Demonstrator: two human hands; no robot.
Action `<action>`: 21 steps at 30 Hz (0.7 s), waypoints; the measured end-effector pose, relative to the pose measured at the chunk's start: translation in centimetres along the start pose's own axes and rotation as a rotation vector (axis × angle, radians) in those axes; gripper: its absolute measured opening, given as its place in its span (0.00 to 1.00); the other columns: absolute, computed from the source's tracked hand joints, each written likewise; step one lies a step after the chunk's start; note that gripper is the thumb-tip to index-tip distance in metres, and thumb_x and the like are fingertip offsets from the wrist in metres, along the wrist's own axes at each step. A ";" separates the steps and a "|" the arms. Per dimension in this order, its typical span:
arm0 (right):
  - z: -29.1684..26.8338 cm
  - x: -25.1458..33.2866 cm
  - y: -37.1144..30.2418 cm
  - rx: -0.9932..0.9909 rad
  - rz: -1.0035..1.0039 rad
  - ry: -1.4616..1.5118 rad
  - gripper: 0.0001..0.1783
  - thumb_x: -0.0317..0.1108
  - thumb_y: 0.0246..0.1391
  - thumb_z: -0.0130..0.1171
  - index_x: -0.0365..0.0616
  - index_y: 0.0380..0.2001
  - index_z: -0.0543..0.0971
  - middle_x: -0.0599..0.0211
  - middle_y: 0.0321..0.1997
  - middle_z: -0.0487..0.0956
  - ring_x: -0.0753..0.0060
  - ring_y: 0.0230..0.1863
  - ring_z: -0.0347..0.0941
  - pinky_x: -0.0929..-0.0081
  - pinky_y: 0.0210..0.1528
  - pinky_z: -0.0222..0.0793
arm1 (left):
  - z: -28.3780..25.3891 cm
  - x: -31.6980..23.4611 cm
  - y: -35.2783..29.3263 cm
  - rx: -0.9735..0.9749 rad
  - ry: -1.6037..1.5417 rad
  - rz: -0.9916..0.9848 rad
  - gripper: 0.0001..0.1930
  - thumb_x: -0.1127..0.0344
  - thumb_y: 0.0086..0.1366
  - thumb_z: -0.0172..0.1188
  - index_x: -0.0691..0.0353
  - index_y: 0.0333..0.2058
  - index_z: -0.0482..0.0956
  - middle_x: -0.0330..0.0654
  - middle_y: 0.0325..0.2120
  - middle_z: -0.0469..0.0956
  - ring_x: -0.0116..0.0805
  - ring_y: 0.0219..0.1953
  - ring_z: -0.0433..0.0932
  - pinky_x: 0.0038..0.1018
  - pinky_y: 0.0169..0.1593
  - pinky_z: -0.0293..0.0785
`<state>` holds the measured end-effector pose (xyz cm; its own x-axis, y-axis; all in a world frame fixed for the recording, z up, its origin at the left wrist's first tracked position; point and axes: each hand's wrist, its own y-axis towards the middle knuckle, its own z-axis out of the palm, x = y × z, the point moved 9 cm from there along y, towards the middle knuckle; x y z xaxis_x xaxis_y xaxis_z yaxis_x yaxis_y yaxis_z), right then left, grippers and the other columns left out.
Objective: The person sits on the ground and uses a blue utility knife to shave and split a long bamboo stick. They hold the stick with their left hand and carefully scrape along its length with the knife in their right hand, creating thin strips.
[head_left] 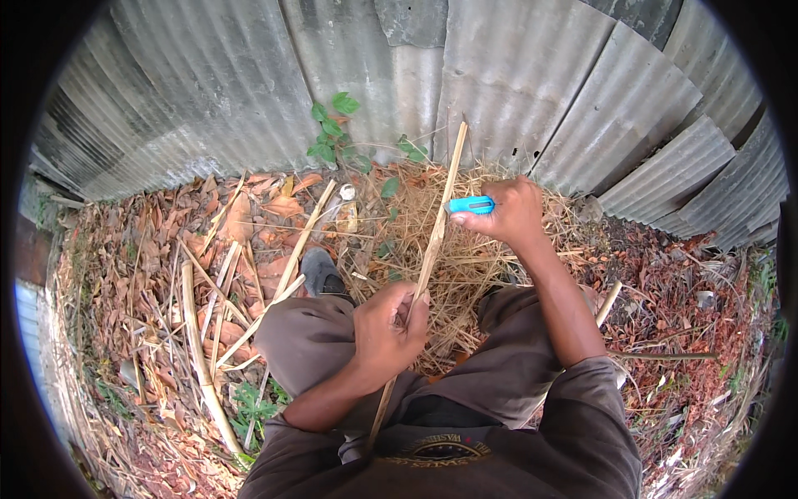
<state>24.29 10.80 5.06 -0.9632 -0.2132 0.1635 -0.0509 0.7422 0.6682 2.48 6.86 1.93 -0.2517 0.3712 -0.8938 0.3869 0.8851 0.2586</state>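
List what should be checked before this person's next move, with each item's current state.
1. Left hand gripping the pale strip: ok.
2. Right hand holding the blue cutter: ok.
3. Left hand apart from the cutter: ok, lower down the strip.
4. Cutter's edge touching the strip: cannot tell.
5. Hands gloved: not ok, both bare.
6. Ground clear of litter: not ok, dry leaves and straw.
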 end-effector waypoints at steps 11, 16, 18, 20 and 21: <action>0.4 -5.1 0.6 0.095 0.333 -0.121 0.39 0.77 0.36 0.58 0.45 0.12 0.80 0.61 0.07 0.71 0.55 0.13 0.72 0.61 0.19 0.68 | 0.3 -0.1 -0.8 0.079 -0.007 -0.013 0.04 0.75 0.60 0.60 0.69 0.33 0.78 0.40 0.20 0.77 0.20 0.21 0.72 0.21 0.27 0.69; 0.1 -6.5 0.7 0.062 0.375 -0.168 0.41 0.78 0.38 0.54 0.45 0.14 0.81 0.61 0.08 0.72 0.55 0.14 0.73 0.60 0.20 0.68 | 0.4 -0.2 -1.0 0.048 -0.040 0.026 0.04 0.72 0.58 0.60 0.66 0.31 0.76 0.43 0.17 0.73 0.32 0.16 0.72 0.27 0.22 0.67; 0.3 -7.4 1.0 0.079 0.431 -0.163 0.42 0.79 0.39 0.53 0.44 0.15 0.82 0.59 0.10 0.74 0.54 0.17 0.75 0.59 0.23 0.69 | 0.5 0.2 -0.9 0.065 -0.044 -0.007 0.04 0.72 0.58 0.60 0.65 0.31 0.77 0.43 0.18 0.73 0.32 0.16 0.72 0.28 0.22 0.67; 0.0 -10.1 0.7 0.091 0.616 -0.148 0.43 0.79 0.40 0.52 0.43 0.16 0.82 0.57 0.12 0.75 0.54 0.19 0.76 0.58 0.25 0.69 | 0.8 0.0 -1.2 0.098 -0.054 0.002 0.04 0.72 0.58 0.60 0.65 0.31 0.76 0.43 0.18 0.73 0.32 0.16 0.72 0.28 0.22 0.66; -0.4 -12.5 0.3 0.093 0.770 -0.135 0.44 0.79 0.41 0.52 0.42 0.17 0.82 0.56 0.13 0.75 0.54 0.21 0.76 0.57 0.27 0.69 | 1.1 -0.6 -1.6 0.119 -0.063 0.029 0.04 0.72 0.58 0.60 0.65 0.30 0.76 0.43 0.18 0.73 0.32 0.16 0.72 0.28 0.22 0.66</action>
<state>36.40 13.40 3.47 -0.7600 0.4572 0.4619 0.6276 0.7009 0.3388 2.94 4.91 1.61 -0.1837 0.3747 -0.9088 0.4969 0.8331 0.2431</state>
